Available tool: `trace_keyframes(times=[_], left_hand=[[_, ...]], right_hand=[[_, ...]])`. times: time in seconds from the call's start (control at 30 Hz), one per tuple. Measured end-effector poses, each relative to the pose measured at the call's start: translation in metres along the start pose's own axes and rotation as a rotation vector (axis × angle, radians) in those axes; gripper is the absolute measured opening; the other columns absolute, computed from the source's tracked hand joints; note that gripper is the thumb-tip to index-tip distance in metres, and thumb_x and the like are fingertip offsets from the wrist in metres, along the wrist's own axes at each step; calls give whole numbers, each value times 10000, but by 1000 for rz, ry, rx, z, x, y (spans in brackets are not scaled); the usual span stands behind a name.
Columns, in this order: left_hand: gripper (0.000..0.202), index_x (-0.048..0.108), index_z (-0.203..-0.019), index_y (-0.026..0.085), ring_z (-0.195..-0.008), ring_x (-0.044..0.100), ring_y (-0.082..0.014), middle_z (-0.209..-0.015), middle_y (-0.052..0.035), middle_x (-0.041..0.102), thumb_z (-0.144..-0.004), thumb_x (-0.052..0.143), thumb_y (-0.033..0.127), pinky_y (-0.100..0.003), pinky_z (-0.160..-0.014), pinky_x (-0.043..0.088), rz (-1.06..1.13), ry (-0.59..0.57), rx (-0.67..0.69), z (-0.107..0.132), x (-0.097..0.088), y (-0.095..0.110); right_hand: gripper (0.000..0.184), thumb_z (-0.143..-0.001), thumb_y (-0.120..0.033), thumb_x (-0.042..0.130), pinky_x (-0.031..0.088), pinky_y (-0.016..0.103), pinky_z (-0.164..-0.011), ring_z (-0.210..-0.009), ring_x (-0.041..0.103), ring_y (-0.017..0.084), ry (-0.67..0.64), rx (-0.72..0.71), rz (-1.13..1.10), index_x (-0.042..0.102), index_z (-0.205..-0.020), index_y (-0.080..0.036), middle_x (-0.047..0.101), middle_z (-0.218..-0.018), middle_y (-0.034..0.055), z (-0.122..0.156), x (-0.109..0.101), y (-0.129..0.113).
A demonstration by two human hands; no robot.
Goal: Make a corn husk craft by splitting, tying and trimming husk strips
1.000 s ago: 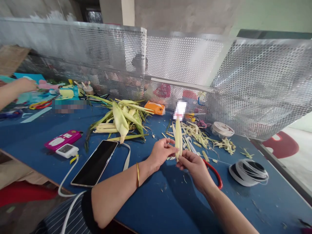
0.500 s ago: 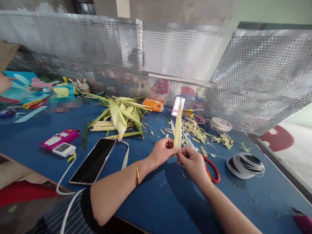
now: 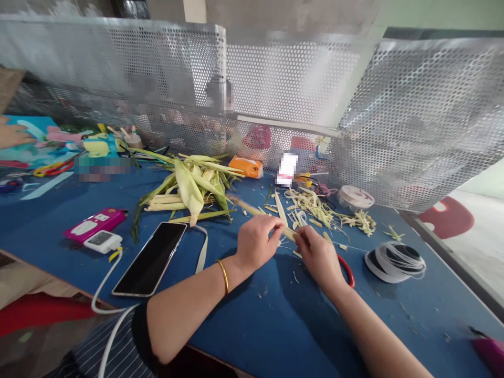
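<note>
Hand of another person [image 3: 13,135], cut off at left edge, heap of green husks [image 3: 191,189] on blue table [image 3: 255,325], pale husk strip [image 3: 290,233] with far end blurred, left hand [image 3: 258,239] with fingers closed on it, right hand [image 3: 319,255] pinching its near end, fingertips partly hidden, red handle [image 3: 348,270] half covered by right hand.

On the table [image 3: 244,325], husks [image 3: 189,190] lie left, beyond a phone [image 3: 150,260], scraps [image 3: 313,205] beyond the strip [image 3: 290,233] in the hands [image 3: 321,257], a spool [image 3: 395,262] right.
</note>
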State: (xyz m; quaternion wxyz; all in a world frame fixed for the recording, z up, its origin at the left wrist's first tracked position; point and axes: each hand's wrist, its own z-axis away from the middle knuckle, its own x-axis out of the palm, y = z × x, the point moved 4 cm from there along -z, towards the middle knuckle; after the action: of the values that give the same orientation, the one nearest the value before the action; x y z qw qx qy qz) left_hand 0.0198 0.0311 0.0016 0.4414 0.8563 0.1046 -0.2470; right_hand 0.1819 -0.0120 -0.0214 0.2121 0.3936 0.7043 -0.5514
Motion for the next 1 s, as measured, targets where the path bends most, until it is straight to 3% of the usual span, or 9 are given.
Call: trace_keyframes(times=[0.07, 0.1, 0.17, 0.4, 0.57, 0.67, 0.77, 0.9, 1.0], left_hand=[[192, 711, -998, 242, -1085, 575, -249, -1085, -72, 701, -841, 599, 236, -372, -978, 363, -96, -47, 140, -4, -5, 4], [155, 727, -950, 248, -1031, 594, -251, -1009, -64, 719, -834, 628, 272, -369, -961, 359, -124, -127, 151, -6, -4, 3], [152, 744, -798, 248, -838, 624, -223, -800, -54, 721, -851, 616, 312, -330, -875, 374, -150, -216, 99, -8, -2, -3], [249, 680, -606, 232, -492, 532, -139, -513, 13, 611, -826, 590, 303, -232, -521, 301, 42, -390, -154, -4, 9, -14], [321, 638, -567, 202, -411, 495, -130, -421, 20, 535, -820, 565, 385, -238, -487, 313, 77, -328, -372, -8, 3, -26], [314, 628, -574, 191, -440, 512, -130, -475, 5, 585, -815, 555, 379, -235, -487, 318, 60, -240, -406, -12, -2, -31], [269, 639, -620, 184, -484, 539, -124, -596, -11, 664, -812, 550, 350, -227, -499, 334, 64, -182, -378, -15, -4, -33], [213, 684, -738, 181, -519, 563, -126, -669, -18, 700, -811, 547, 326, -222, -521, 367, 75, -158, -358, -16, -5, -35], [202, 681, -757, 176, -513, 556, -116, -683, -17, 702, -812, 550, 319, -220, -532, 393, 150, -149, -390, -17, -4, -37]], right_hand=[[177, -925, -321, 412, 377, 260, -574, -598, 609, 177, -36, -133, 123, 551, -875, -222, 662, -709, 25, 0, -3, -5], [191, -933, -306, 398, 365, 259, -572, -614, 609, 176, -43, -192, 165, 559, -880, -217, 674, -751, 38, 0, -5, -8], [212, -943, -282, 385, 345, 260, -571, -627, 603, 169, -38, -270, 233, 572, -874, -211, 686, -808, 52, 1, -7, -12], [247, -970, -324, 380, 385, 259, -598, -658, 616, 164, -32, -307, 206, 588, -913, -202, 692, -859, 60, -3, -11, -14], [153, -896, -285, 489, 408, 296, -608, -775, 672, 238, -121, -14, 517, 573, -989, -196, 693, -954, 102, -2, -31, 8], [260, -766, -164, 575, 397, 312, -580, -826, 693, 308, -368, 120, 767, 581, -1024, -138, 692, -961, 180, 7, -27, 26], [368, -737, -82, 545, 413, 323, -598, -849, 699, 323, -400, 164, 798, 565, -1105, -98, 694, -957, 218, 9, -20, 36], [431, -711, -122, 572, 438, 331, -605, -778, 692, 302, -354, 250, 599, 569, -1140, -92, 706, -872, 189, -5, -24, 46], [484, -696, -216, 571, 408, 287, -469, -477, 590, 197, -312, 472, 100, 566, -1173, -133, 638, -623, 34, -12, -35, 59]])
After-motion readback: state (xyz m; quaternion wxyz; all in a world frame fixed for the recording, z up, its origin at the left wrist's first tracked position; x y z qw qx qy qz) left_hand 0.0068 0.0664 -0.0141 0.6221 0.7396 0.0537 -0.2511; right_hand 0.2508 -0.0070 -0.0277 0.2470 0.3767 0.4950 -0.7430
